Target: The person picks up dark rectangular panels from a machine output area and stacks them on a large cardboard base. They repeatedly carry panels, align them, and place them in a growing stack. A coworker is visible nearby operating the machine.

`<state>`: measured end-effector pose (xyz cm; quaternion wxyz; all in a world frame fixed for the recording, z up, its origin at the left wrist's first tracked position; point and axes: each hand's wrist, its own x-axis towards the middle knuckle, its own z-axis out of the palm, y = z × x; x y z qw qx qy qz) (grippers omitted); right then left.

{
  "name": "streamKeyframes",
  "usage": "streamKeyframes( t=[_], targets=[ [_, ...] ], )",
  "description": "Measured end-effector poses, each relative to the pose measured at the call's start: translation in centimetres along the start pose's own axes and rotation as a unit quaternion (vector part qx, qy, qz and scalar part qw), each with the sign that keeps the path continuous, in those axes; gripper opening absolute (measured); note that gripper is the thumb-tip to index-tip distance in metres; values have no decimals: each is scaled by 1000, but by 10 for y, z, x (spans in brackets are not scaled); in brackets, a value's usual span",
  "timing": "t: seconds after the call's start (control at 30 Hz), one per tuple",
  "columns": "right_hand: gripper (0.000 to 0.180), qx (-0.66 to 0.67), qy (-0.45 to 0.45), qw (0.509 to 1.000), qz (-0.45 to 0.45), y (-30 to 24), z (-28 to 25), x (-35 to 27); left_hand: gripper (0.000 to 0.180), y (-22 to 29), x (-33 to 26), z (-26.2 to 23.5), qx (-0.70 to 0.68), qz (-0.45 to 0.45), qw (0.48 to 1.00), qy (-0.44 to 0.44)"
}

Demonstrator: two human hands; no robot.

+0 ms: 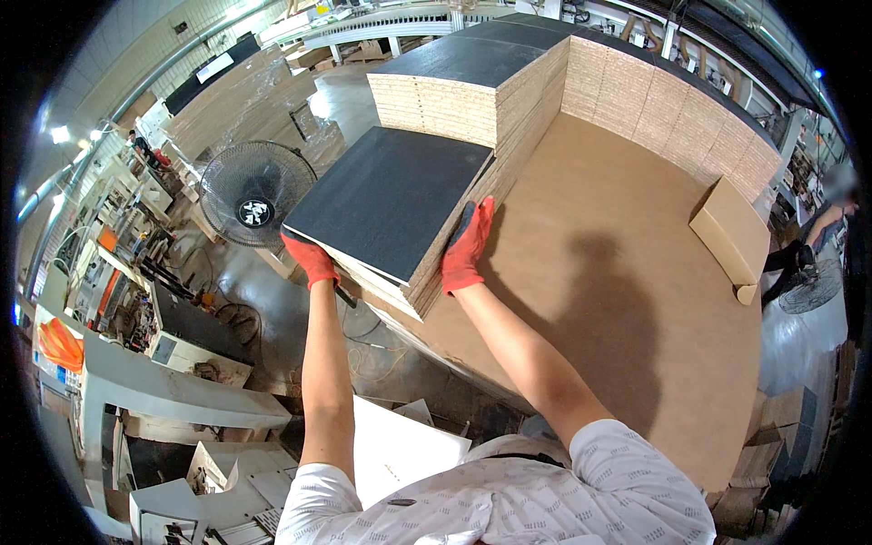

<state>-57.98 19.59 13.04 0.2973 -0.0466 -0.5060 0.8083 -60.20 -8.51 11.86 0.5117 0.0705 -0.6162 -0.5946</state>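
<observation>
Both gloved hands clamp a short stack of black-faced boards [386,213] at the pallet's ten-o'clock corner, left hand [312,260] curled under its near edge, right hand [467,247] flat against its side, apparently mid-lift; next comes a level carry.

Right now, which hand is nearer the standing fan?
Left. The left hand grips the near-left edge of the black-topped board stack, just right of the fan. The right hand holds the stack's right side, farther from the fan.
</observation>
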Motion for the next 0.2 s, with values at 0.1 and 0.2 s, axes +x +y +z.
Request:
streamKeyframes(
  t=[0.1, 0.2],
  targets=[
    [59, -25, -11, 999, 30, -13, 3, -3, 39, -1, 2, -8, 22, 13, 1000, -16],
    [60, -66, -14, 997, 38, -13, 4, -2, 41, -2, 5, -11, -33, -17, 999, -15]
  ],
)
